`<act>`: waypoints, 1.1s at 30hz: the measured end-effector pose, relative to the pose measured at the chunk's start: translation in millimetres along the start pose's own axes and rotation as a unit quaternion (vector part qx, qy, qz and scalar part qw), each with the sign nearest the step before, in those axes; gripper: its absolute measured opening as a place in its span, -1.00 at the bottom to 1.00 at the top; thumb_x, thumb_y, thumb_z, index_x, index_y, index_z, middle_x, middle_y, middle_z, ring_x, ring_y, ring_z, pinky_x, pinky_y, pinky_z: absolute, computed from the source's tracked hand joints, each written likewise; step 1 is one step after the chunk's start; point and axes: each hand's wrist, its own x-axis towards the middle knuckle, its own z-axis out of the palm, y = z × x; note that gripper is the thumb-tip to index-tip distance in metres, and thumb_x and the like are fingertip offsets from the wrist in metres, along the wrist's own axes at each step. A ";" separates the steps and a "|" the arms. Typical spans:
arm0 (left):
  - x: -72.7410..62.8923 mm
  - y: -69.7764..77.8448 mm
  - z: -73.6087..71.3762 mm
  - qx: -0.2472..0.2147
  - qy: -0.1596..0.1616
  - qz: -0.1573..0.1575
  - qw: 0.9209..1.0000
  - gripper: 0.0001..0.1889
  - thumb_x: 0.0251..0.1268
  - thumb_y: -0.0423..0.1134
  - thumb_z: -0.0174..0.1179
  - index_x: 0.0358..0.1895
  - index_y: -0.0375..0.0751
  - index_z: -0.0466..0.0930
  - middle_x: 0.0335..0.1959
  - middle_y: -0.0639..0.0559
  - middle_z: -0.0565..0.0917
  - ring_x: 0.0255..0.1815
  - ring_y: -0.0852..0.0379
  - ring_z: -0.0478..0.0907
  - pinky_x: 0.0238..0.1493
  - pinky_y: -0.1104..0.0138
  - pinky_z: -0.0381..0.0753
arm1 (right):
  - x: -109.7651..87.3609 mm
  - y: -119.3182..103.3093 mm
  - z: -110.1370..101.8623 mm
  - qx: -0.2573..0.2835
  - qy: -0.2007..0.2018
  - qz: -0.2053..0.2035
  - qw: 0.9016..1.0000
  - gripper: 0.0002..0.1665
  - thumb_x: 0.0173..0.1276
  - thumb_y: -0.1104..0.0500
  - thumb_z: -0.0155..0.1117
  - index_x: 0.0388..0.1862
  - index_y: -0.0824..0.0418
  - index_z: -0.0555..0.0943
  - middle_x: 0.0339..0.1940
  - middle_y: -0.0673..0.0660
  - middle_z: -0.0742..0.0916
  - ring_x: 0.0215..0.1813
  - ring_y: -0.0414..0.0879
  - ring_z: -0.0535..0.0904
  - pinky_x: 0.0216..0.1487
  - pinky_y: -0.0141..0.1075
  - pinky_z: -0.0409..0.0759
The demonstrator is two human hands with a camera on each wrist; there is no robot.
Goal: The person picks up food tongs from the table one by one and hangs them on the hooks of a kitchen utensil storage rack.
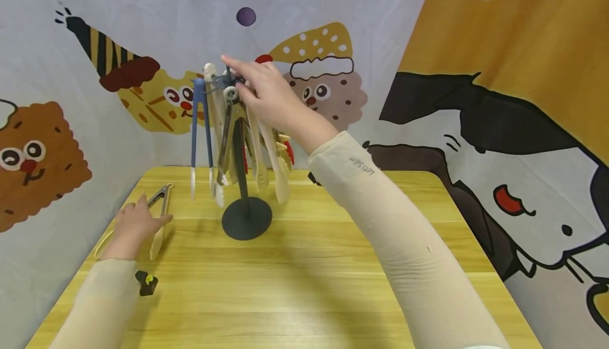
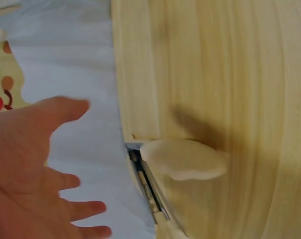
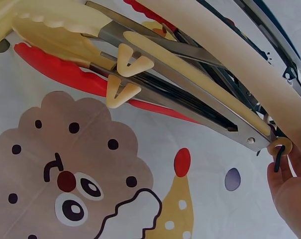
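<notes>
A dark rack (image 1: 247,218) with a round base and upright post stands on the table, with several tongs hanging from its top hooks. My right hand (image 1: 271,95) grips the rack's top, thumb and index finger on either side of the post tip. In the right wrist view, its fingertips (image 3: 284,172) are beside a hook carrying a tongs ring. Blue tongs (image 1: 200,121) hang on the left, pale ones (image 1: 276,164) on the right. At the table's left, my left hand (image 1: 135,227), fingers spread, is over spread metal tongs (image 1: 163,211) with cream tips.
A small black object with a yellow spot (image 1: 147,282) shows beside the left sleeve. The wooden table (image 1: 333,264) meets a cartoon-printed cloth (image 1: 190,10) behind and on both sides. More tongs with red tips (image 3: 60,67) hang at the rack's far side.
</notes>
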 end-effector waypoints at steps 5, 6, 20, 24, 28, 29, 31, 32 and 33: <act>-1.9 -8.4 -0.8 0.013 -0.078 -0.031 0.996 0.35 0.02 0.50 0.01 0.39 -0.62 -0.48 0.24 -0.81 -0.22 0.20 -0.76 -0.26 0.09 -0.46 -0.02 | 0.0 -0.5 -0.7 -0.002 -0.002 0.003 1.000 -0.40 0.52 0.00 -0.16 0.50 -0.24 0.08 0.11 -0.12 0.57 0.19 -0.20 0.30 0.19 -0.37 0.26; -1.9 -10.1 -0.4 0.014 -0.085 -0.033 0.996 0.36 0.00 0.52 0.01 0.38 -0.62 -0.48 0.24 -0.81 -0.21 0.19 -0.77 -0.25 0.09 -0.46 -0.02 | -0.2 -0.7 -0.7 -0.002 -0.002 0.004 1.000 -0.40 0.52 0.00 -0.15 0.50 -0.24 0.09 0.10 -0.12 0.58 0.19 -0.20 0.30 0.18 -0.37 0.26; 1.6 -27.4 10.8 0.010 -0.070 -0.096 0.993 0.41 -0.09 0.54 0.06 0.38 -0.64 -0.43 0.19 -0.83 -0.22 0.15 -0.77 -0.19 -0.01 -0.44 0.09 | -0.8 -2.3 -0.1 -0.016 0.000 0.012 1.000 -0.40 0.52 -0.02 -0.17 0.49 -0.26 0.08 0.09 -0.13 0.58 0.23 -0.20 0.29 0.19 -0.37 0.28; 1.1 -28.7 11.6 0.010 -0.055 -0.116 0.992 0.48 -0.25 0.61 0.09 0.37 -0.69 -0.28 0.17 -0.81 -0.13 0.17 -0.73 -0.17 -0.04 -0.44 0.11 | -0.8 -2.6 -0.7 -0.020 0.000 0.014 1.000 -0.40 0.52 -0.02 -0.17 0.50 -0.27 0.07 0.11 -0.13 0.57 0.24 -0.20 0.28 0.19 -0.37 0.28; 0.5 -30.1 10.4 0.010 -0.050 -0.122 0.991 0.47 -0.29 0.63 0.09 0.31 -0.76 -0.12 0.12 -0.80 -0.04 0.12 -0.69 -0.06 -0.02 -0.39 0.15 | -0.8 -2.8 -1.0 -0.020 0.000 0.016 1.000 -0.40 0.52 -0.02 -0.17 0.49 -0.27 0.07 0.12 -0.13 0.57 0.25 -0.21 0.28 0.19 -0.37 0.28; 0.3 -29.9 9.7 0.010 -0.050 -0.123 0.991 0.46 -0.28 0.62 0.09 0.30 -0.77 -0.10 0.10 -0.80 -0.02 0.10 -0.68 -0.04 -0.03 -0.37 0.16 | -0.8 -2.9 -1.0 -0.020 -0.001 0.017 1.000 -0.40 0.52 -0.02 -0.17 0.49 -0.27 0.07 0.12 -0.13 0.57 0.25 -0.21 0.28 0.19 -0.37 0.28; -0.9 -29.2 8.0 0.008 -0.053 -0.122 0.991 0.45 -0.27 0.62 0.08 0.29 -0.79 -0.08 0.10 -0.81 -0.03 0.08 -0.66 -0.02 -0.05 -0.35 0.19 | -0.9 -3.0 -0.8 -0.019 -0.001 0.018 1.000 -0.40 0.52 -0.02 -0.17 0.49 -0.28 0.07 0.12 -0.14 0.57 0.26 -0.20 0.28 0.19 -0.37 0.28; -1.8 -28.5 7.2 0.010 -0.053 -0.121 0.991 0.44 -0.25 0.62 0.08 0.28 -0.80 -0.07 0.09 -0.81 -0.03 0.07 -0.66 -0.01 -0.05 -0.35 0.21 | -0.9 -3.0 -0.6 -0.019 -0.002 0.019 1.000 -0.40 0.52 -0.03 -0.17 0.49 -0.28 0.07 0.12 -0.14 0.57 0.26 -0.20 0.27 0.19 -0.37 0.28; -1.9 -28.8 6.9 0.013 -0.055 -0.120 0.991 0.43 -0.24 0.61 0.08 0.28 -0.81 -0.06 0.09 -0.82 -0.03 0.07 -0.65 -0.01 -0.05 -0.34 0.21 | -1.0 -3.1 -0.5 -0.020 -0.002 0.019 1.000 -0.40 0.52 -0.03 -0.17 0.49 -0.28 0.07 0.13 -0.14 0.57 0.26 -0.20 0.27 0.18 -0.36 0.28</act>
